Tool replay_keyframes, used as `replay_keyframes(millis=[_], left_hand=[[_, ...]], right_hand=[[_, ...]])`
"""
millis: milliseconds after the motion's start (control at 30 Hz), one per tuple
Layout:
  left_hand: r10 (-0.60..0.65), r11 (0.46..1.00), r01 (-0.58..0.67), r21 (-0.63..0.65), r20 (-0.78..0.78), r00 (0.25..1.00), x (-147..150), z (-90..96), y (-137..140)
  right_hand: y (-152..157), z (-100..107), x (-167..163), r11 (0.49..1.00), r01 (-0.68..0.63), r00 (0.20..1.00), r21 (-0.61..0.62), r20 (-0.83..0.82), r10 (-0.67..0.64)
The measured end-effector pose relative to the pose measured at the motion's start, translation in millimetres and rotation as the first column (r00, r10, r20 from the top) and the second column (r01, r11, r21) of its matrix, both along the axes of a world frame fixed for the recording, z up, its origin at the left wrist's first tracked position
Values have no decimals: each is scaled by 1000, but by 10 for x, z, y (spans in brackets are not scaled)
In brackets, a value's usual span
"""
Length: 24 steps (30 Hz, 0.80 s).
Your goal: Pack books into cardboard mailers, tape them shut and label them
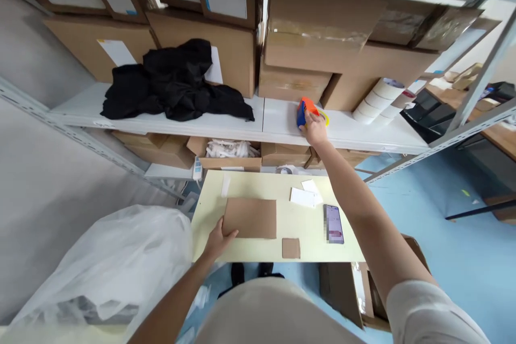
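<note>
My right hand (314,128) reaches up to the white shelf, its fingers closed round a blue and orange tape dispenser (307,104) with a yellow ring showing at its side. Down on the pale yellow table (258,185), my left hand (218,239) grips the left edge of a flat brown cardboard box (250,219), thumb over its near corner. A small brown cardboard square (291,248) lies to the right of the box, close to the table's front edge. Farther right are white cards (303,197) and a phone (334,224) with its screen lit.
Black cloth (177,83) lies on the shelf (278,118) at left, and white tape rolls (373,102) stand at its right. Large cartons (322,27) fill the back. A white plastic bag (121,263) bulges left of the table; an open carton (342,285) sits on the floor at right.
</note>
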<state>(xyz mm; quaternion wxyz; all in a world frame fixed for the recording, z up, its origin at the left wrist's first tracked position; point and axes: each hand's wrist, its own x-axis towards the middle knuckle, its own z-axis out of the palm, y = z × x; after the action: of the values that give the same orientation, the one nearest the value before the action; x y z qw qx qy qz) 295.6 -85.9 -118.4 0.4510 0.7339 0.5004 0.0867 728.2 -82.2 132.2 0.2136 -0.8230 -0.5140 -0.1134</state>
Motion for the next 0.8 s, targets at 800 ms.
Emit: replay_keyframes(millis=[800], left_hand=[[-134,988,145,-46,178,975,-232,-93,153]], right_hand=[[-1817,-2295,-2316,978,-16,382,-210,-905,-188]])
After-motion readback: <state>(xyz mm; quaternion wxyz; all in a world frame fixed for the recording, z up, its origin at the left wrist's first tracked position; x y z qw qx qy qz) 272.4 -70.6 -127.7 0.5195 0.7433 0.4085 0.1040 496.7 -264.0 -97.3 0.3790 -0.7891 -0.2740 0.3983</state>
